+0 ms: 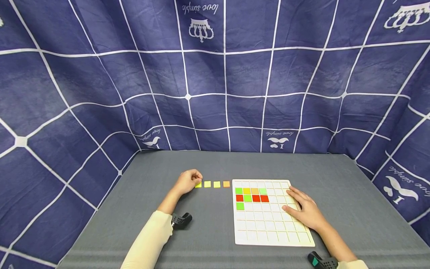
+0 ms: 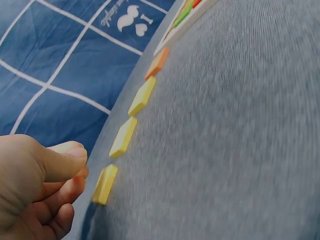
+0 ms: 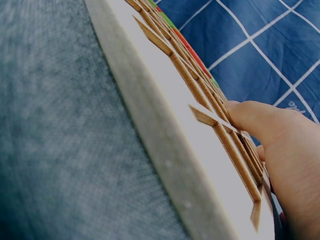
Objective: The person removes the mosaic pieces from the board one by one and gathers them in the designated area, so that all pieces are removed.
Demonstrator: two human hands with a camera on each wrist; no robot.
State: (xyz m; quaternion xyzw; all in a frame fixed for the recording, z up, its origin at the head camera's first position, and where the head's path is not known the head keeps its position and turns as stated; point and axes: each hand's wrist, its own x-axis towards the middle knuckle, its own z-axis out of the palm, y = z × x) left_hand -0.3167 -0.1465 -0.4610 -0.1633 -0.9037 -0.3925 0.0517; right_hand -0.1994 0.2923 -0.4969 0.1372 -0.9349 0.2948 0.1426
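Note:
My left hand (image 1: 188,182) is beside the leftmost yellow tile (image 2: 105,185), fingers curled and thumb tip against the index finger. In the left wrist view a narrow gap separates the fingertips from that tile, and nothing shows between them. Two more yellow tiles (image 1: 207,184) and an orange tile (image 1: 226,184) continue the row to the right. A white grid board (image 1: 273,239) lies flat, with green, yellow, orange and red tiles (image 1: 256,198) in its upper left cells. My right hand (image 1: 305,211) rests on the board's right edge, fingers spread and thumb over the cells.
A grey cloth (image 1: 201,239) covers the table. Behind and at the sides hangs a blue curtain (image 1: 245,74) with white lines. Each wrist wears a black strap (image 1: 181,220). The board's raised rim (image 3: 160,145) stands above the cloth.

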